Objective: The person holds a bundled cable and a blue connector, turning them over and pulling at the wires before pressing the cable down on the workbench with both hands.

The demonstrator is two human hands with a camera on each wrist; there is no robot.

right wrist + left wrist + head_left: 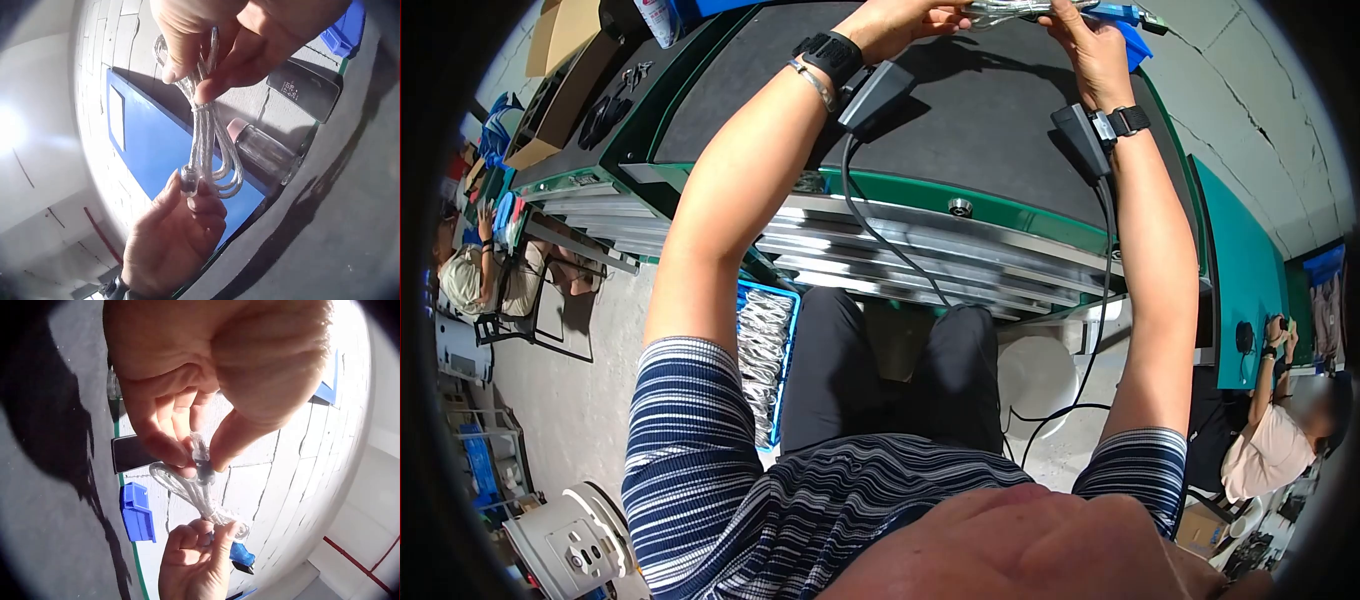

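Note:
A coiled clear-jacketed cable (pixel 1012 10) hangs between both hands, its loops gathered into a bundle. My left hand (pixel 900 28) pinches a grey cylindrical bead in clear plastic (pixel 189 180) on the cable between thumb and fingertips. Across from it, my right hand (pixel 1095 58) grips the middle of the bundle with thumb and fingers. Beyond the right hand sticks out a blue plug (pixel 241 554) with a dark tip. In the right wrist view, the loops hang past the bead, close to the left fingertips.
Beneath the hands is a dark mat (pixel 780 80) on a green-edged cabinet. Behind stand a blue bin (pixel 139 519), a phone (pixel 304 89), a pink-capped bottle (pixel 265 150) and a blue panel (pixel 169 156). A blue crate (pixel 775 420) of cables sits below; people work at both sides.

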